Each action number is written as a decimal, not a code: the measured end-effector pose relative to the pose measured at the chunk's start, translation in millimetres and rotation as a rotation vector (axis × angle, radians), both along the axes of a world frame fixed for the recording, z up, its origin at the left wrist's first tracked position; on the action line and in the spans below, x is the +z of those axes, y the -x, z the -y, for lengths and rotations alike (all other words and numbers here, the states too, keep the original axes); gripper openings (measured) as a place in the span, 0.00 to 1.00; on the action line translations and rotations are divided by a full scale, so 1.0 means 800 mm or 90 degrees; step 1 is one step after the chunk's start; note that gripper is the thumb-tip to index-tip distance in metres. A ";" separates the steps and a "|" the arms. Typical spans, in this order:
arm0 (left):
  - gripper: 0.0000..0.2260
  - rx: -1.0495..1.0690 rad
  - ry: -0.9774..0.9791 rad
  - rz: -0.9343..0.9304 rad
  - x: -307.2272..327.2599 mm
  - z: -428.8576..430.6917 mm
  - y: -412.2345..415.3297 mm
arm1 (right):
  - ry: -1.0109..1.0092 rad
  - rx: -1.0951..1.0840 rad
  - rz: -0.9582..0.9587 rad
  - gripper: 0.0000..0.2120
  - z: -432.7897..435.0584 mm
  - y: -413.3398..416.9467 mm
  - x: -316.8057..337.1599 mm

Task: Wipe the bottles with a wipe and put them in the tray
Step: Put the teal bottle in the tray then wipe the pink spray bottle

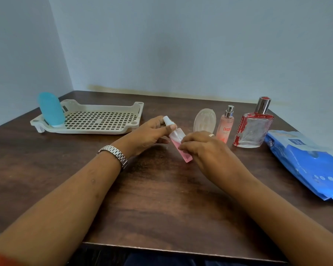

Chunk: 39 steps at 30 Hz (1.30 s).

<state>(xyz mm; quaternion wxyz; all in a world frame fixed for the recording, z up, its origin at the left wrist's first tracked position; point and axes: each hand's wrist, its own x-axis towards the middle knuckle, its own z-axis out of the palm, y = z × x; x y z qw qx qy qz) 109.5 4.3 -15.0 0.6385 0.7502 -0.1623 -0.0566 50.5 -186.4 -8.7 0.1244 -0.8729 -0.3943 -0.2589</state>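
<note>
Over the middle of the table I hold a slim clear bottle of pink liquid [178,144], tilted, its white cap up to the left. My left hand [152,134] grips its cap end. My right hand [202,148] is closed around its lower part; whether a wipe lies under the fingers I cannot tell. The cream slotted tray [104,129] sits at the back left with a teal bottle [50,109] standing in its left end. To the right stand a clear oval bottle [205,120], a pink spray bottle [225,124] and a square glass bottle with red trim [255,129].
A blue pack of wipes [311,166] lies at the right edge of the dark wooden table [161,204]. Walls close in behind and to the left. A metal watch is on my left wrist.
</note>
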 end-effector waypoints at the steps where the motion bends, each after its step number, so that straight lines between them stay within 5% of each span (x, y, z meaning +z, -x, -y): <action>1: 0.07 0.000 -0.006 0.003 0.000 0.000 0.000 | 0.028 0.008 0.003 0.15 0.003 0.004 -0.001; 14: 0.07 -0.034 -0.007 0.016 0.003 -0.004 -0.001 | 0.033 0.016 -0.021 0.10 0.010 0.005 0.001; 22: 0.09 -0.059 -0.013 0.006 0.006 -0.006 0.000 | -0.178 -0.002 -0.109 0.11 0.010 -0.011 0.005; 28: 0.14 -0.093 0.000 -0.006 0.009 -0.010 0.001 | -0.153 0.020 -0.173 0.12 0.025 -0.003 0.004; 34: 0.12 -0.126 0.030 -0.032 0.011 -0.012 0.003 | -0.283 0.015 -0.184 0.22 0.011 -0.012 0.007; 39: 0.10 -0.142 0.037 -0.043 0.014 -0.015 0.006 | -0.233 0.024 -0.195 0.18 0.022 -0.006 0.003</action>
